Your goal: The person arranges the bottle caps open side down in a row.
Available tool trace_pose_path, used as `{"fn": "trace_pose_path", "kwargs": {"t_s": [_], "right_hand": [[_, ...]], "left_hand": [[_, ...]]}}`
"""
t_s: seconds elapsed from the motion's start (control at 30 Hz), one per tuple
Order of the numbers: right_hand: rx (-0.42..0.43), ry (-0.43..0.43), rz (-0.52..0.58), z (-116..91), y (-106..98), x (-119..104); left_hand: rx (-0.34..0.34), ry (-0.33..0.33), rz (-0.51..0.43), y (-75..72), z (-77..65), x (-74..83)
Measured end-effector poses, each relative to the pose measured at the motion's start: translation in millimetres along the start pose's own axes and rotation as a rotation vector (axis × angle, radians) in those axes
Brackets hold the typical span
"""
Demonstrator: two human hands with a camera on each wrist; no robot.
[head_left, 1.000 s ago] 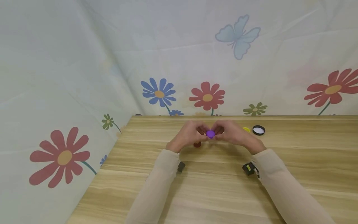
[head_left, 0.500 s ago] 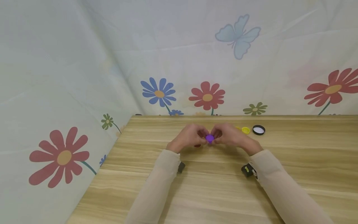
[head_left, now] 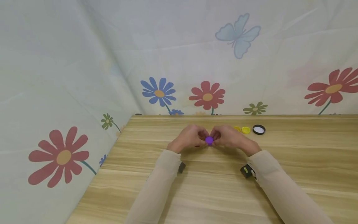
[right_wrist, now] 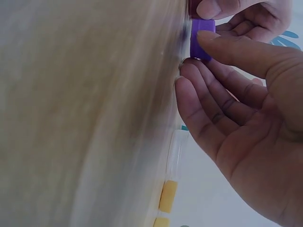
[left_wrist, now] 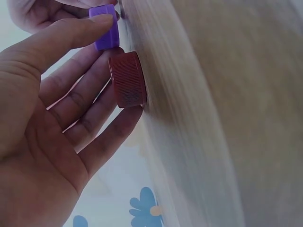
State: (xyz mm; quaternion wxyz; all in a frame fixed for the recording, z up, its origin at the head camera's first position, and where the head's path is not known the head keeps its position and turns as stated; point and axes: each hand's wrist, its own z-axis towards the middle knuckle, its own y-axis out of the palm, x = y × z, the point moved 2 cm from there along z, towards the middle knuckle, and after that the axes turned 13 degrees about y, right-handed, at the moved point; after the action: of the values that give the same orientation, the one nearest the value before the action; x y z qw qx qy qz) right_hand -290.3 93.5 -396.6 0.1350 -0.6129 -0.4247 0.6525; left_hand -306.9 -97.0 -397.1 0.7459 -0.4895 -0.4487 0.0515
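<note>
Both hands meet over a purple bottle cap (head_left: 209, 140), low at the tabletop. My left hand (head_left: 190, 137) pinches its left side, thumb in front and fingers behind. From the other side my right hand (head_left: 229, 137) pinches it too; in the right wrist view its thumb lies on the purple cap's ribbed side. A dark red bottle cap (left_wrist: 127, 79) rests on the table beside my left hand, its rim touching the outer fingers. The head view shows only a sliver of that red cap below the left hand.
Right of my right hand lie an orange-yellow cap (head_left: 237, 128), a bright yellow cap (head_left: 245, 130) and a black lid (head_left: 259, 129) with a white inside. A clear object (right_wrist: 177, 150) stands near them. The wooden table (head_left: 212, 193) ends at a flowered cloth backdrop.
Both hands have come slightly down and nearer with the purple cap. The yellow caps show more fully behind the right hand, while the left hand covers more of the red cap.
</note>
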Motion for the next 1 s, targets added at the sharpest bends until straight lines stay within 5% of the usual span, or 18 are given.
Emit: {"fn": "trace_pose_path", "kwargs": {"t_s": [1.0], "right_hand": [[-0.018, 0.029, 0.0, 0.1, 3.6, 0.7]], "left_hand": [[-0.053, 0.018, 0.073, -0.6, -0.2, 0.2]]}}
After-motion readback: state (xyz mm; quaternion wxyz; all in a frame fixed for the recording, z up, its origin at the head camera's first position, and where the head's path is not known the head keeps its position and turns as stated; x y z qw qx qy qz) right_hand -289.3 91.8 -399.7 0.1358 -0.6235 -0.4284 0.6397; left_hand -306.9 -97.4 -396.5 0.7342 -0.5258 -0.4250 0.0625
